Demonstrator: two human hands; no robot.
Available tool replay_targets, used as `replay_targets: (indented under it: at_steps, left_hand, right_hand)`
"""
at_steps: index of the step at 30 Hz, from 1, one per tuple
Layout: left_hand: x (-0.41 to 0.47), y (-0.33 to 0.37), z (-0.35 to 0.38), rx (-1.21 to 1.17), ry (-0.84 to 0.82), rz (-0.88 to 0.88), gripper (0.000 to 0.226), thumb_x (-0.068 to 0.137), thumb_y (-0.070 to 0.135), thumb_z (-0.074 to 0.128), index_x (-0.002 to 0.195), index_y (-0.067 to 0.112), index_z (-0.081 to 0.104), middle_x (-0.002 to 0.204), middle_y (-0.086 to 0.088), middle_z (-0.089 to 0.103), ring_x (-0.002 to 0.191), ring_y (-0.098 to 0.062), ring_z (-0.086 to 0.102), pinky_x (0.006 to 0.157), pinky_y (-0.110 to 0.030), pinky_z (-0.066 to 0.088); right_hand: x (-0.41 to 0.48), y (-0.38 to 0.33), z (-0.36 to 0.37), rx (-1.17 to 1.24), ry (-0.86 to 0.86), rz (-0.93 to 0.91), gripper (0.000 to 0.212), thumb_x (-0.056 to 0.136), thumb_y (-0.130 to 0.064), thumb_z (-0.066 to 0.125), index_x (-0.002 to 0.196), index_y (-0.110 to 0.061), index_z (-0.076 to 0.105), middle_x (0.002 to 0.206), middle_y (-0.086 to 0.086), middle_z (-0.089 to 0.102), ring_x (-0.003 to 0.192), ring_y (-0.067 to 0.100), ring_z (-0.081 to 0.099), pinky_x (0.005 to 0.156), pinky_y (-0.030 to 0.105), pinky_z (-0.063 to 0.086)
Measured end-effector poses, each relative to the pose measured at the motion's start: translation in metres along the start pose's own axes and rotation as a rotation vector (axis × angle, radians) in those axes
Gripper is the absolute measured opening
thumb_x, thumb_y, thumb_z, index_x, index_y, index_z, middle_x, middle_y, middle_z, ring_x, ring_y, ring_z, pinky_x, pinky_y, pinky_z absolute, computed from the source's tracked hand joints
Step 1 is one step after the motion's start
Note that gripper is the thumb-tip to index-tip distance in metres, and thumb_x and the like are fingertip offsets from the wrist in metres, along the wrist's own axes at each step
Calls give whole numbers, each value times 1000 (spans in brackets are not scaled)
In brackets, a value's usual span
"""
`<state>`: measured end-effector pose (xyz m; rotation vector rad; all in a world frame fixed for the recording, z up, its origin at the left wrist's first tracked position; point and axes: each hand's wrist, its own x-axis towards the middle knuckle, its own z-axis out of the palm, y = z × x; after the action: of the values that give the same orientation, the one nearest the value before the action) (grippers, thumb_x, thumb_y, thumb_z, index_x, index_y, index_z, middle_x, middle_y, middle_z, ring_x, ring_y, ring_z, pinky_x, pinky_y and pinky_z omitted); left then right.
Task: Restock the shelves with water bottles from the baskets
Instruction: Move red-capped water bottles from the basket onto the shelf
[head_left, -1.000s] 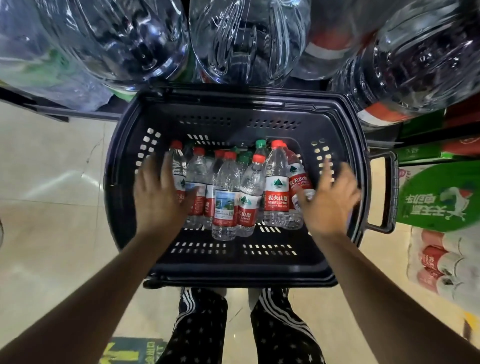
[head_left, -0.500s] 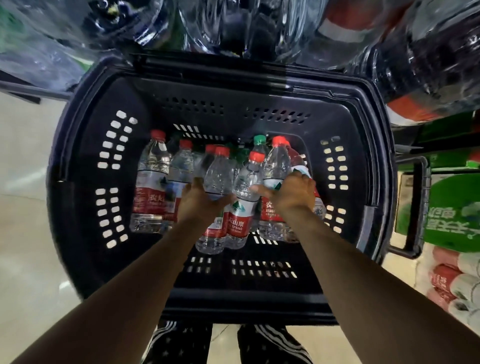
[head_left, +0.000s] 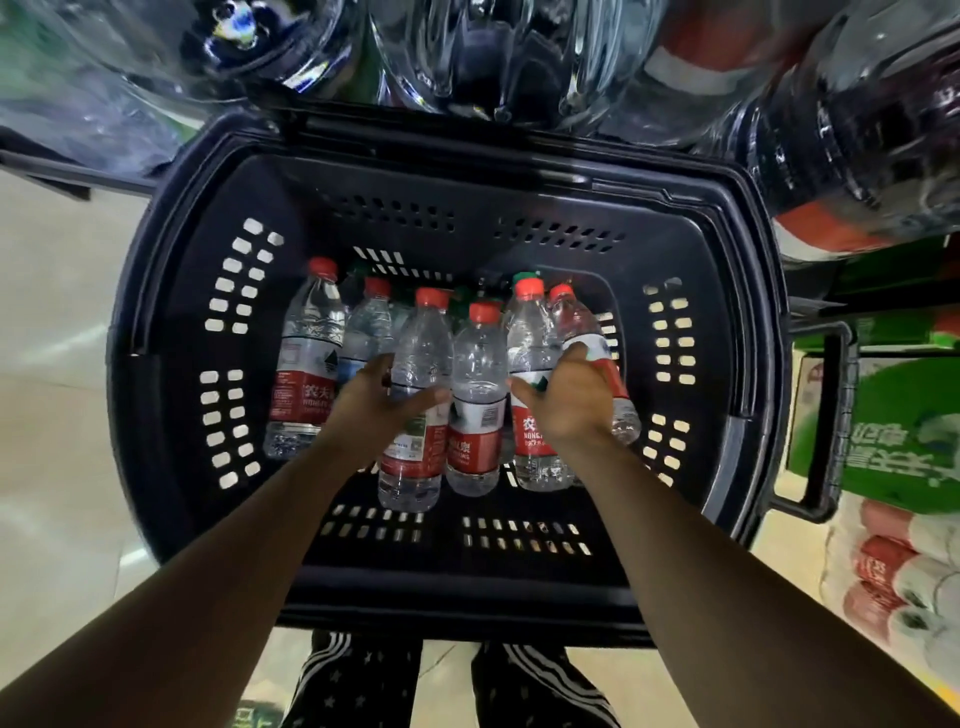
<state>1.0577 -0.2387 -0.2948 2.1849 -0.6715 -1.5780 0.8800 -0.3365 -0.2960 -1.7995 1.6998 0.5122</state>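
Gripping bottles in basket: left hand, right hand, one each.

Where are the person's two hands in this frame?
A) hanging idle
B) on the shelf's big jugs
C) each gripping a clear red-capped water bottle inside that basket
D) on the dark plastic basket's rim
C: the left hand wraps the middle clear red-capped bottle, the right hand grips a right-side clear red-capped bottle, both inside the dark slotted plastic basket.
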Motion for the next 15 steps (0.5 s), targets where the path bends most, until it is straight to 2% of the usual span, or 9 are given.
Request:
replay_targets:
  at_steps: [2,4,5,7,8,9,12,13,15]
  left_hand:
    - [-3,0,-11,18,8,7,84,80,45,70,146,11,32,123,-2,59,71,2,54,59,-14,42]
    - [-10,5,-25,21,-3,17,72,78,50,72,135,11,48,111,2,66,74,0,60,58,-14,48]
    - [-15,8,-33,7,-16,20,77,71,60,74,128,11,54,106,1,69,77,-4,65,61,-20,54]
    - [-21,8,-49,16,-31,15,97,52,80,71,121,12,59,99,-4,72,78,-15,71,70,-36,59]
    - [-27,12,-56,34,-43,16,95,52,81,70,118,13,61,94,-6,73,73,-16,70,67,-36,58]
    - [-37,21,-62,29,-64,24,83,59,74,72,115,14,63,91,-7,72,66,-13,68,61,-31,55]
    - [-69,49,-80,-24,-96,30,34,83,36,73,107,13,67,95,-7,73,63,-5,68,55,-18,50]
    - [-80,57,-86,-54,-104,56,29,84,31,71,107,14,67,95,-5,74,67,-5,70,55,-16,50]
    - [-106,77,-100,-72,-87,112,28,83,33,71,106,18,68,91,1,74,70,-3,69,55,-16,51]
  right_hand:
    - [1,-1,5,197,-57,23,69,82,-47,69,123,2,42,107,13,63,93,24,62,59,21,40]
    - [0,3,9,364,-111,24,66,79,-45,74,123,-2,51,110,10,66,87,18,63,52,14,37]
    - [-5,5,8,437,-133,30,59,78,-44,75,120,-7,57,109,7,68,86,15,65,54,14,40]
    - [-22,4,0,625,-188,65,38,80,-31,76,111,-14,64,105,4,71,85,13,67,65,23,53]
    - [-33,2,-7,724,-215,102,32,81,-26,76,108,-15,64,104,2,72,85,14,68,71,28,57]
    - [-45,-2,-17,813,-235,129,30,81,-24,76,108,-16,63,101,1,72,85,12,69,72,29,57]
    - [-79,-15,-54,935,-269,125,31,83,-28,74,109,-15,61,91,-4,71,68,4,66,49,17,47]
    - [-91,-19,-69,963,-280,125,27,84,-28,73,107,-17,62,88,-5,70,69,7,66,46,16,43]
    - [-112,-24,-98,1020,-284,99,17,87,-23,70,102,-19,65,85,-7,71,76,15,67,46,14,44]
